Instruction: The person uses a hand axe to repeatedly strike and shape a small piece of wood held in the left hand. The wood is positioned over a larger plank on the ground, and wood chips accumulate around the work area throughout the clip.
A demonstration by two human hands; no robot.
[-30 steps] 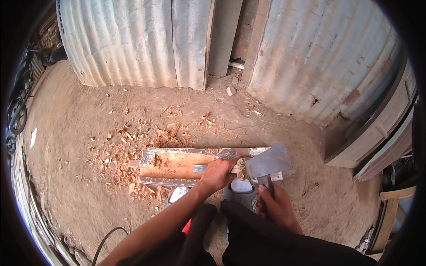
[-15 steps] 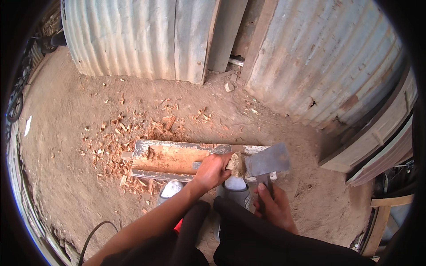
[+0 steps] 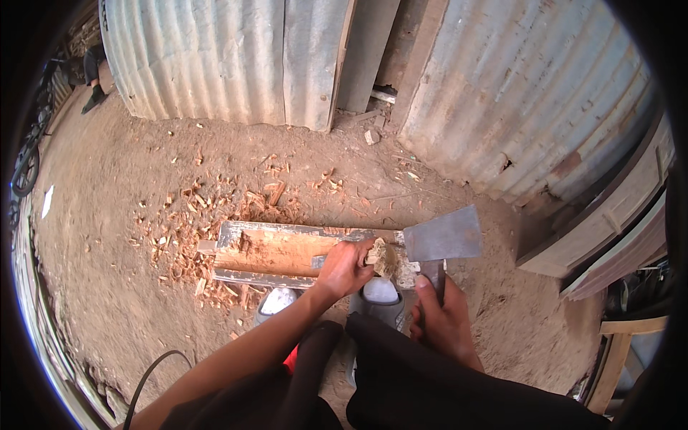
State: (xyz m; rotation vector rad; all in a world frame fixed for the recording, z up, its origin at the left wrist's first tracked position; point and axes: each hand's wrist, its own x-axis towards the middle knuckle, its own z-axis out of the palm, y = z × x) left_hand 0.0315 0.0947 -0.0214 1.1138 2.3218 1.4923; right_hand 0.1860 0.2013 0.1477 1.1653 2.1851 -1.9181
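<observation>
A long wooden piece (image 3: 276, 255) with a hollowed, pale-orange middle and worn, flaking paint on its edges lies crosswise in front of my feet. My left hand (image 3: 344, 269) is closed round a chisel, whose flat metal blade (image 3: 318, 262) points left into the hollow. The chisel's frayed wooden handle end (image 3: 382, 259) sticks out to the right of my fist. In my right hand (image 3: 442, 315) I grip the dark handle of a broad cleaver. Its wide grey blade (image 3: 443, 233) is raised just right of the chisel's end, apart from it.
Wood chips and shavings (image 3: 197, 204) litter the dirt floor around the piece's left end. Corrugated metal sheets (image 3: 215, 64) stand along the far side. Curved wooden panels (image 3: 609, 215) lean at the right. Another person's foot (image 3: 94, 99) and a wheel (image 3: 27, 172) show at the far left.
The cleaver has moved slightly up and right, away from the chisel's end, its blade tilting a little. At the far left, the other person's foot has come further into view.
</observation>
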